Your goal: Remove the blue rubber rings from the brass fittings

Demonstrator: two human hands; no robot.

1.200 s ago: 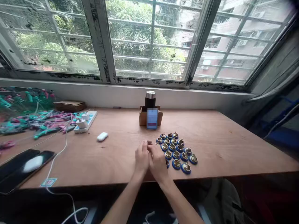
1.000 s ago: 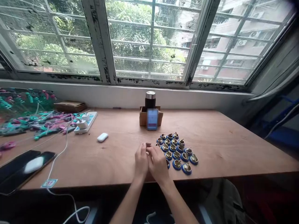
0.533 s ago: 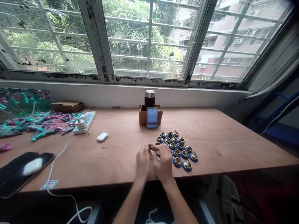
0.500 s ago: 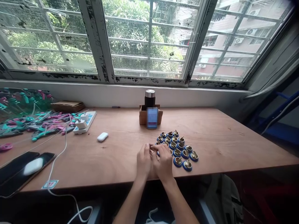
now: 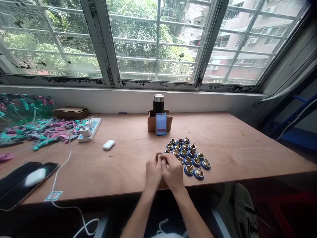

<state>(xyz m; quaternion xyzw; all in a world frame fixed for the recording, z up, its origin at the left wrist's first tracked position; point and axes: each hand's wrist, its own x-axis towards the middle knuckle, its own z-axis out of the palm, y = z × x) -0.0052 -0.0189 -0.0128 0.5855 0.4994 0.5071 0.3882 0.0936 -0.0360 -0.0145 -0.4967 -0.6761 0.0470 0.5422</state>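
Note:
My left hand (image 5: 153, 172) and my right hand (image 5: 173, 172) are close together on the plywood table (image 5: 230, 145), their fingertips meeting. Whatever lies between the fingers is hidden. My right hand touches or overlaps the lower left edge of a tight group of several round blue discs with brass fittings (image 5: 189, 161). Some discs may lie under that hand. My left hand is further from the group, on bare wood.
Behind the hands stand a steel-capped black flask (image 5: 158, 104) and a cardboard box (image 5: 151, 124) with a blurred blue card (image 5: 161, 124). To the left lie a power strip (image 5: 90, 129), a white case (image 5: 108, 144), phones (image 5: 19, 183) and pink-and-teal plastic parts (image 5: 37, 132).
Both hands have shifted slightly right, and my right hand now lies further over the group's lower left edge. The view has also tilted a little.

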